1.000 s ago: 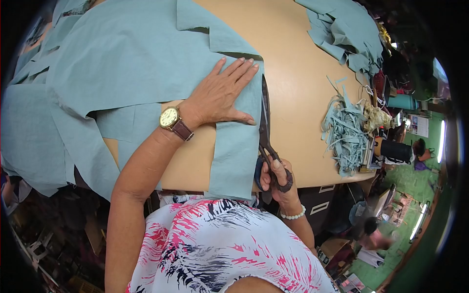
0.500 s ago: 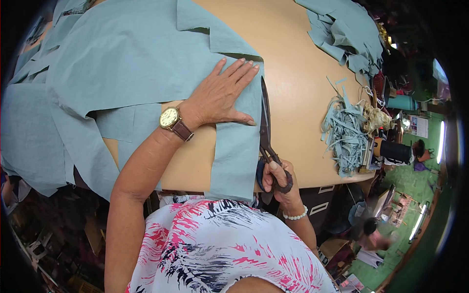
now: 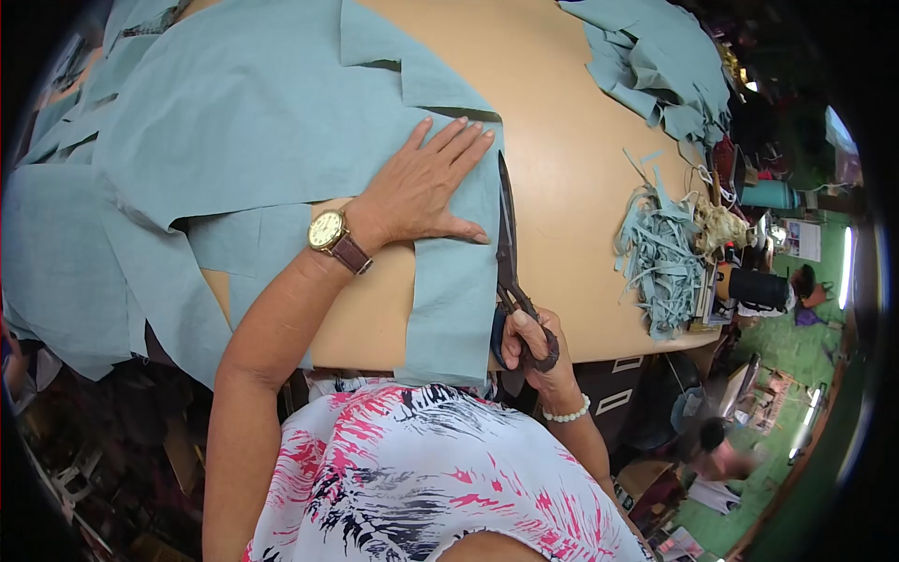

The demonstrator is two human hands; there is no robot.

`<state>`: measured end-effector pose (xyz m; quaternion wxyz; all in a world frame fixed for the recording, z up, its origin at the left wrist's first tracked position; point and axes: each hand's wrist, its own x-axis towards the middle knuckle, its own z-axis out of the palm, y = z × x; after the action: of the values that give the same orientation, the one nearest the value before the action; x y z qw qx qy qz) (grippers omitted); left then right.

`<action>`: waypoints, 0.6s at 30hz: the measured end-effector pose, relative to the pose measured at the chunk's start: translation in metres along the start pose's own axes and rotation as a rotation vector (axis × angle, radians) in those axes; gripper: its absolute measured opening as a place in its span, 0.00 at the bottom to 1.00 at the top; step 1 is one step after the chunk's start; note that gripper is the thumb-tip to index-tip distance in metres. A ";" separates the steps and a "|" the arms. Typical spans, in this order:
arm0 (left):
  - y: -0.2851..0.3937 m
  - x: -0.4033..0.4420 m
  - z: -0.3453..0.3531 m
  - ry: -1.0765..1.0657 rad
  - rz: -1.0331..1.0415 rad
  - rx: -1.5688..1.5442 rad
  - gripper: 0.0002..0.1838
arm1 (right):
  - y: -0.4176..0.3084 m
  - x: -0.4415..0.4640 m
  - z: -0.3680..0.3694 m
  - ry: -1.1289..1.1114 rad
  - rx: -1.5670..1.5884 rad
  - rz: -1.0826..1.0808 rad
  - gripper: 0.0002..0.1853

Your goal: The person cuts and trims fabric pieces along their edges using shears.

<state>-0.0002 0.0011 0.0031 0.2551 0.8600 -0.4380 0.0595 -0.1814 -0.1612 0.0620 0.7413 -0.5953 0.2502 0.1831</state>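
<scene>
Head view: the left hand point(image 3: 426, 195), fingers spread, grasping nothing, rests on blue fabric point(image 3: 248, 112) on the desk point(image 3: 567, 234); the right hand point(image 3: 541, 345), fingers curled, grips the scissors point(image 3: 507, 255) beside the fabric's edge. Edge trimming appears underway; the next cut calls for steady fabric.

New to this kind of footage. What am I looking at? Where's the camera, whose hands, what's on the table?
There's no robot here: a person works bare-handed. One camera, worn on the head, looks forward and down, so the person's own printed top shows at the bottom. The left hand, on the watch side, lies flat on blue-green cloth. The right hand holds dark scissors, blades along the cloth's right edge. On the tan table, further right, lie a pile of thin strips and, beyond it, a heap of larger pieces.
</scene>
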 end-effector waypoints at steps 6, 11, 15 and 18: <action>0.000 0.000 -0.001 0.001 0.011 0.005 0.57 | 0.002 0.001 -0.002 -0.016 0.008 -0.011 0.15; 0.001 0.001 -0.002 0.006 0.021 0.014 0.56 | 0.002 0.001 -0.001 0.001 -0.013 0.002 0.15; 0.001 0.001 -0.004 0.006 0.027 0.016 0.56 | 0.003 0.001 -0.002 0.003 0.000 0.006 0.14; 0.001 0.001 -0.004 0.017 0.035 0.020 0.56 | 0.001 0.001 0.000 0.011 -0.006 0.013 0.15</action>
<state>0.0006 0.0018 0.0072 0.2492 0.8541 -0.4502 0.0754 -0.1813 -0.1612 0.0609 0.7369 -0.5969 0.2577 0.1854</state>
